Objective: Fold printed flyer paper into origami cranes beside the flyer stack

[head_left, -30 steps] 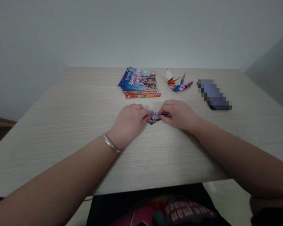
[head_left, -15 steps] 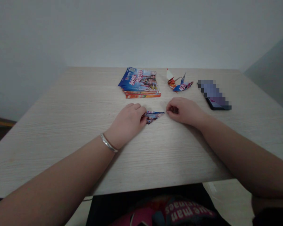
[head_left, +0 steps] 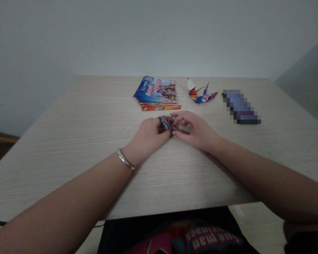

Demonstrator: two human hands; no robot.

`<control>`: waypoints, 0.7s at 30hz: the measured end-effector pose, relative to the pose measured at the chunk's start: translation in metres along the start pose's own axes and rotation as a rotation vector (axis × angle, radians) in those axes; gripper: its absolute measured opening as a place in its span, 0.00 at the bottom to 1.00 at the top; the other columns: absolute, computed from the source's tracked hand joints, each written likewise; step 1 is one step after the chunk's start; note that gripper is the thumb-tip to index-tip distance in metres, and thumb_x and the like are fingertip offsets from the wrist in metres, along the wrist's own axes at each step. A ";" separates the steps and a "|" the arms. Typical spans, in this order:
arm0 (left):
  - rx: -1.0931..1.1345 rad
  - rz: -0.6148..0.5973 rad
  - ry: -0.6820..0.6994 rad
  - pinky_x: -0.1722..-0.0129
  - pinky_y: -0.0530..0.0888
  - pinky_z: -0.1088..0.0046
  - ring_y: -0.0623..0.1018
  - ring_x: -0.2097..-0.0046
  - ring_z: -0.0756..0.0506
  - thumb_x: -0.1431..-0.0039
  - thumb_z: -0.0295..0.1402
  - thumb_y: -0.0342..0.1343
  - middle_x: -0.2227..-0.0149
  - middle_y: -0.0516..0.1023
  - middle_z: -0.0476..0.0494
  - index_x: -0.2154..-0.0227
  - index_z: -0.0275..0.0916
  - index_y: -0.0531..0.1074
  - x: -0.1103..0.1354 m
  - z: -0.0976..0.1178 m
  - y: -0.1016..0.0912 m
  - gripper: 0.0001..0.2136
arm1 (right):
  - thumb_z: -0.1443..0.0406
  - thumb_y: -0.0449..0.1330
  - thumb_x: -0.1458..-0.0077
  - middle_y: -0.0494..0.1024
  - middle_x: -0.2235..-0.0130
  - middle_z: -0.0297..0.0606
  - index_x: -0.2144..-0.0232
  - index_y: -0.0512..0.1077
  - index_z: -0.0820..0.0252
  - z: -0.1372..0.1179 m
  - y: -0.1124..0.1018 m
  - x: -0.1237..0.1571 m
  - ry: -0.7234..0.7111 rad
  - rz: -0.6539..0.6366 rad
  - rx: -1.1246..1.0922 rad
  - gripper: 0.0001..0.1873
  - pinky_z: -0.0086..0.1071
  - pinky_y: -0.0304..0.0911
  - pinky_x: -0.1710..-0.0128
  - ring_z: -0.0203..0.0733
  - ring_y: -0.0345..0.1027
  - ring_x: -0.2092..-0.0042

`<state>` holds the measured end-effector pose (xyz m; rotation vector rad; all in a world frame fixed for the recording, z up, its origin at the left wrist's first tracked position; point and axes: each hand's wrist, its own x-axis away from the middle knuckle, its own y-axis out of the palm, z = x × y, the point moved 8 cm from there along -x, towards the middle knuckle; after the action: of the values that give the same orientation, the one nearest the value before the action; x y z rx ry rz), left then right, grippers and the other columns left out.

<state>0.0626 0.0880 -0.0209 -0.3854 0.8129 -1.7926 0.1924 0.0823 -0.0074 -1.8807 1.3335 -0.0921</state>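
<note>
A small piece of folded paper, printed in blue and dark colours, is between my two hands near the middle of the table. My left hand, with a silver bangle on the wrist, grips it from the left, thumb in front. From the right, my right hand pinches at its right side with thumb and fingers curled in. The fingers cover part of the paper, so its full shape is hidden.
Behind my hands lies a fanned stack of printed leaflets. Right of it sit two folded paper cranes, one orange and one blue. A phone, blurred by pixels, lies farther right on the wooden table.
My right hand has moved left onto the folded paper. The paper has been turned, its point no longer sticking out to the right. Leaflets, cranes and phone stay put.
</note>
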 end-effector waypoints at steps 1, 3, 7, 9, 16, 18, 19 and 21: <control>0.036 -0.019 -0.002 0.61 0.76 0.67 0.79 0.62 0.43 0.41 0.32 0.54 0.64 0.82 0.45 0.64 0.37 0.77 0.000 0.000 0.002 0.08 | 0.64 0.63 0.49 0.77 0.46 0.47 0.65 0.69 0.56 0.000 0.001 0.000 -0.029 -0.001 -0.005 0.07 0.43 0.68 0.53 0.49 0.72 0.47; 0.114 -0.040 -0.007 0.59 0.76 0.66 0.79 0.62 0.43 0.40 0.33 0.53 0.64 0.82 0.45 0.66 0.37 0.77 -0.001 -0.001 0.003 0.09 | 0.66 0.61 0.49 0.78 0.49 0.47 0.66 0.69 0.56 0.000 0.001 0.000 -0.077 0.009 -0.008 0.06 0.45 0.68 0.51 0.48 0.73 0.49; 0.262 0.075 -0.008 0.56 0.75 0.68 0.79 0.59 0.45 0.43 0.33 0.58 0.60 0.82 0.45 0.59 0.37 0.75 -0.002 -0.006 -0.006 0.10 | 0.70 0.58 0.49 0.79 0.59 0.42 0.66 0.70 0.57 0.000 0.001 -0.001 -0.153 0.031 0.022 0.06 0.42 0.68 0.54 0.45 0.72 0.55; 0.277 0.136 0.003 0.58 0.74 0.70 0.78 0.60 0.46 0.45 0.33 0.60 0.60 0.81 0.46 0.58 0.38 0.74 -0.001 -0.008 -0.011 0.12 | 0.70 0.59 0.48 0.78 0.61 0.41 0.66 0.71 0.57 0.000 0.001 -0.002 -0.158 0.024 0.025 0.05 0.40 0.68 0.57 0.44 0.71 0.57; 0.414 0.037 -0.001 0.64 0.72 0.73 0.77 0.66 0.48 0.43 0.35 0.59 0.68 0.80 0.47 0.68 0.37 0.74 -0.001 -0.008 -0.003 0.06 | 0.64 0.62 0.46 0.74 0.70 0.34 0.71 0.70 0.57 0.015 0.001 -0.002 0.071 0.030 -0.109 0.04 0.34 0.64 0.68 0.38 0.68 0.68; 0.395 0.026 0.005 0.65 0.71 0.73 0.76 0.67 0.48 0.42 0.36 0.59 0.68 0.80 0.47 0.69 0.37 0.75 0.000 -0.007 -0.003 0.07 | 0.64 0.63 0.49 0.74 0.71 0.31 0.68 0.69 0.56 0.022 0.003 0.000 0.166 0.054 -0.235 0.06 0.33 0.65 0.68 0.36 0.68 0.69; 0.370 0.027 0.011 0.66 0.71 0.73 0.76 0.68 0.49 0.41 0.37 0.58 0.69 0.80 0.48 0.70 0.37 0.75 0.000 -0.006 -0.003 0.09 | 0.64 0.64 0.50 0.74 0.71 0.30 0.66 0.69 0.55 0.025 0.005 0.001 0.202 0.054 -0.291 0.09 0.33 0.66 0.68 0.36 0.69 0.70; 0.315 0.044 0.002 0.68 0.69 0.73 0.73 0.70 0.49 0.38 0.40 0.55 0.72 0.78 0.48 0.73 0.37 0.75 0.001 -0.006 -0.005 0.13 | 0.64 0.66 0.52 0.74 0.72 0.29 0.65 0.70 0.55 0.029 0.010 0.002 0.252 0.025 -0.362 0.10 0.33 0.66 0.69 0.36 0.69 0.70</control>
<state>0.0549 0.0896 -0.0216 -0.1575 0.5240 -1.8423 0.1998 0.0962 -0.0344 -2.2095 1.6301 -0.0806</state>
